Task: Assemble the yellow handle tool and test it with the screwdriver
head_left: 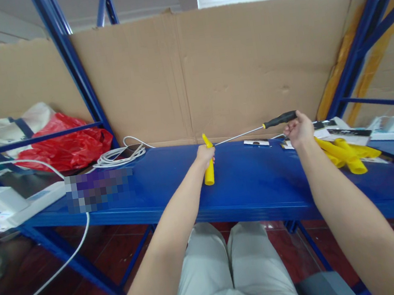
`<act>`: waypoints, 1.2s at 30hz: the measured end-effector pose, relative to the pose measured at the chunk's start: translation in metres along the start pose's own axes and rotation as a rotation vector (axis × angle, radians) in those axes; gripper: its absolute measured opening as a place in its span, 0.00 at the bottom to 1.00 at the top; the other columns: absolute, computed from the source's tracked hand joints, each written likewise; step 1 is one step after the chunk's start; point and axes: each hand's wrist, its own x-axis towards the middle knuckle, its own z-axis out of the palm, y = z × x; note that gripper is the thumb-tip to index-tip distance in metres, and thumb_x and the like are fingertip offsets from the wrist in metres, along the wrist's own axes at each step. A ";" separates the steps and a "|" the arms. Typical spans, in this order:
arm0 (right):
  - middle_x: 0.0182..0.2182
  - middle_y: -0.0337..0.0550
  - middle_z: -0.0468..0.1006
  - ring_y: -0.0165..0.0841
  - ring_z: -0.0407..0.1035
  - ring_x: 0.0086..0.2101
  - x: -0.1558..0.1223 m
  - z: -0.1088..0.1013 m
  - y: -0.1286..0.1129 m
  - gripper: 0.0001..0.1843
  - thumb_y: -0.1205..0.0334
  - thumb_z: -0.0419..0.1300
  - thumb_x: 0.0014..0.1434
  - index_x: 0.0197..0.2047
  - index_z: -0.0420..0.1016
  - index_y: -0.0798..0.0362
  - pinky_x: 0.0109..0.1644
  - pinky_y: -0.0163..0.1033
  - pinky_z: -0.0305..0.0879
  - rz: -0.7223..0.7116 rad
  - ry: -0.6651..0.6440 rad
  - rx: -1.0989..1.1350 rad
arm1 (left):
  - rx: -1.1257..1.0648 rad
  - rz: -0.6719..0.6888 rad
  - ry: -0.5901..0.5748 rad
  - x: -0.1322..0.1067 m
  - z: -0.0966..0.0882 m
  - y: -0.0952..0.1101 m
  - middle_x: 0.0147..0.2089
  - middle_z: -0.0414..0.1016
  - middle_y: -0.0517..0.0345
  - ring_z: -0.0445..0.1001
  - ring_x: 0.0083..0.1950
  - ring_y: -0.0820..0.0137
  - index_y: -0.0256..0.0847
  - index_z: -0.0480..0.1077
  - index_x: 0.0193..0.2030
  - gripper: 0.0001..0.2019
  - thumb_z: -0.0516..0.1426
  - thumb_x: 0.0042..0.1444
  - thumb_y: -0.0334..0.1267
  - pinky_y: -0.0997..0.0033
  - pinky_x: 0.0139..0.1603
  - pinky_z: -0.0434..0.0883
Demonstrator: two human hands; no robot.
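Observation:
My left hand point(205, 155) is closed around a yellow plastic tube-like piece point(208, 175), its narrow tip sticking out above the fingers and its wider round end below. In my right hand point(300, 130) is the end of the black handle of a long screwdriver point(280, 119). The thin metal shaft runs leftward, and its tip reaches the yellow piece at my left hand; whether it sits inside the piece is hidden by the fingers. Several similar yellow pieces point(348, 154) lie in a pile to the right of my right wrist.
A blue shelf table point(253, 183) spans the front, with a cardboard panel point(237, 68) behind it. At left are a red plastic bag point(68, 143), a coiled white cable point(117, 156) and a power strip point(43, 201) with a charger. A small white item point(256, 143) lies near the panel.

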 end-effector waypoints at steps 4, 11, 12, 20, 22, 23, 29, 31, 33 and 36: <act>0.12 0.27 0.55 0.24 0.55 0.12 -0.001 -0.002 0.003 0.26 0.47 0.69 0.50 0.24 0.55 0.49 0.11 0.28 0.49 -0.090 0.020 -0.070 | 0.007 -0.017 0.022 0.000 -0.001 0.000 0.19 0.58 0.68 0.58 0.17 0.79 0.36 0.67 0.33 0.05 0.55 0.56 0.24 0.77 0.23 0.62; 0.12 0.26 0.57 0.23 0.54 0.11 -0.002 -0.005 0.005 0.26 0.47 0.71 0.47 0.25 0.57 0.49 0.09 0.28 0.49 -0.117 0.132 -0.143 | 0.024 -0.013 0.015 0.000 -0.001 0.001 0.18 0.58 0.68 0.58 0.17 0.79 0.36 0.67 0.33 0.05 0.53 0.57 0.24 0.77 0.23 0.61; 0.12 0.25 0.56 0.23 0.54 0.11 -0.002 -0.004 0.005 0.25 0.47 0.70 0.47 0.25 0.57 0.49 0.09 0.28 0.48 -0.116 0.136 -0.139 | 0.024 -0.009 0.013 0.000 -0.001 0.001 0.18 0.57 0.68 0.58 0.17 0.79 0.36 0.67 0.33 0.05 0.53 0.57 0.24 0.77 0.22 0.61; 0.13 0.26 0.52 0.23 0.53 0.12 -0.002 -0.001 0.002 0.26 0.46 0.69 0.49 0.25 0.55 0.49 0.12 0.29 0.48 -0.089 0.062 -0.052 | 0.025 -0.015 0.016 0.000 -0.001 0.001 0.18 0.58 0.68 0.59 0.17 0.79 0.36 0.68 0.34 0.04 0.55 0.55 0.25 0.77 0.23 0.63; 0.13 0.26 0.50 0.23 0.53 0.13 -0.001 -0.002 0.000 0.28 0.45 0.68 0.50 0.24 0.53 0.49 0.13 0.29 0.50 -0.055 0.014 -0.025 | 0.029 -0.015 0.017 -0.001 -0.001 0.002 0.18 0.58 0.68 0.59 0.17 0.79 0.36 0.69 0.35 0.04 0.55 0.56 0.25 0.77 0.23 0.63; 0.13 0.27 0.49 0.24 0.53 0.13 -0.001 -0.002 -0.001 0.28 0.44 0.67 0.51 0.24 0.52 0.49 0.14 0.30 0.51 -0.037 -0.012 -0.010 | 0.030 -0.014 0.016 -0.002 -0.001 0.002 0.18 0.58 0.67 0.59 0.17 0.78 0.35 0.69 0.35 0.05 0.54 0.56 0.24 0.77 0.23 0.63; 0.14 0.28 0.49 0.25 0.55 0.15 -0.003 -0.001 -0.003 0.26 0.47 0.64 0.55 0.23 0.52 0.50 0.16 0.29 0.54 0.009 -0.032 0.017 | 0.025 -0.016 0.023 0.000 -0.001 0.001 0.18 0.58 0.67 0.59 0.17 0.79 0.35 0.69 0.35 0.05 0.54 0.57 0.24 0.77 0.22 0.62; 0.14 0.28 0.50 0.24 0.53 0.15 -0.005 0.000 -0.003 0.28 0.46 0.66 0.53 0.23 0.51 0.50 0.15 0.29 0.52 -0.014 -0.032 -0.007 | 0.030 -0.018 0.029 0.003 -0.001 0.000 0.19 0.59 0.67 0.58 0.16 0.80 0.35 0.68 0.34 0.04 0.55 0.57 0.25 0.78 0.22 0.61; 0.14 0.28 0.51 0.23 0.52 0.14 -0.007 0.001 -0.003 0.28 0.46 0.66 0.53 0.23 0.52 0.51 0.15 0.28 0.51 -0.028 -0.011 -0.026 | 0.034 -0.013 0.026 0.005 -0.001 -0.001 0.19 0.59 0.67 0.58 0.16 0.80 0.35 0.68 0.33 0.04 0.55 0.58 0.26 0.78 0.21 0.61; 0.14 0.28 0.54 0.22 0.52 0.14 -0.007 0.001 -0.001 0.26 0.47 0.66 0.54 0.23 0.54 0.51 0.14 0.28 0.50 -0.021 0.062 -0.040 | 0.038 -0.005 0.017 0.006 -0.001 -0.002 0.19 0.59 0.67 0.58 0.16 0.79 0.35 0.68 0.34 0.04 0.54 0.59 0.26 0.77 0.21 0.62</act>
